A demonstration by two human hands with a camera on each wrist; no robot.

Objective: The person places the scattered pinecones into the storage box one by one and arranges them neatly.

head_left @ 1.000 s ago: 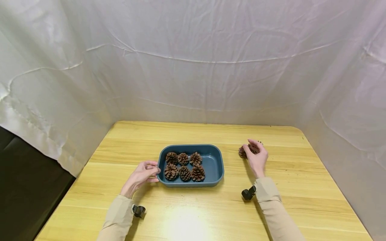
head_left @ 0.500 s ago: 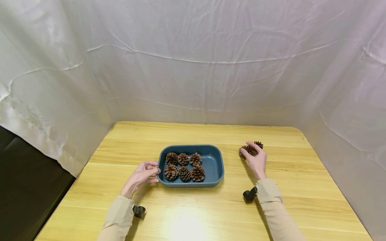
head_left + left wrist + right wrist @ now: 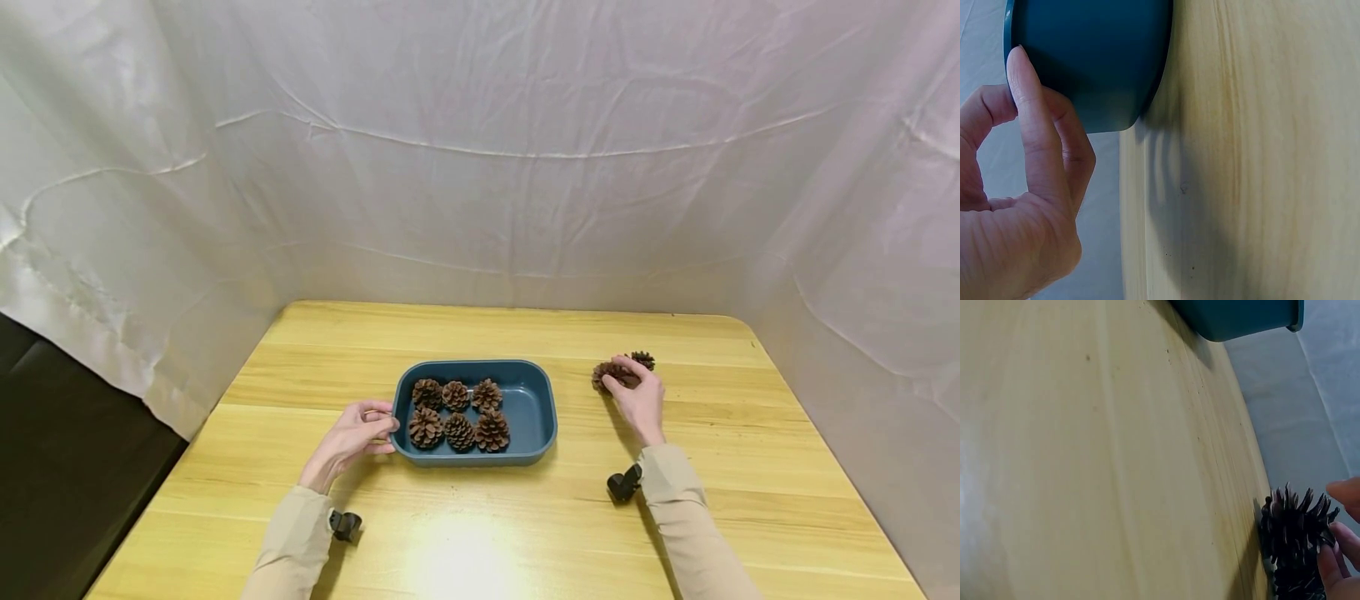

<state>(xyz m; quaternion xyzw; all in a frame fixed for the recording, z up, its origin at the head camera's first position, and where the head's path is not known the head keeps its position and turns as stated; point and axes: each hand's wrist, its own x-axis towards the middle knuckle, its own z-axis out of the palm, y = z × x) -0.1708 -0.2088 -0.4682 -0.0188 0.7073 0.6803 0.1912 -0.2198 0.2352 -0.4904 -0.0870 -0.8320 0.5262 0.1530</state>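
A dark blue rectangular tray (image 3: 534, 421) sits mid-table with several pine cones (image 3: 492, 431) in its left and middle part. My left hand (image 3: 347, 440) pinches the tray's left end; in the left wrist view the thumb (image 3: 1036, 137) lies over the rim and other fingers are behind it. To the right of the tray, my right hand (image 3: 641, 406) holds a pine cone (image 3: 605, 376) between thumb and fingers, low at the table. Another pine cone (image 3: 643, 360) lies just behind that hand. The right wrist view shows the held cone's spread scales (image 3: 1297, 525) against the fingertips (image 3: 1330, 565).
The light wooden table (image 3: 465, 508) has its far edge close to a pale hanging cloth (image 3: 480, 208). Cloth also hangs at both sides. A dark surface (image 3: 60, 467) lies beyond the table's left edge. Small black cameras (image 3: 624, 483) sit on the wrists.
My right hand has shifted slightly down towards me, and its fingers have settled round the nearer pine cone. The cone behind it shows more fully. The left hand and tray have not moved.
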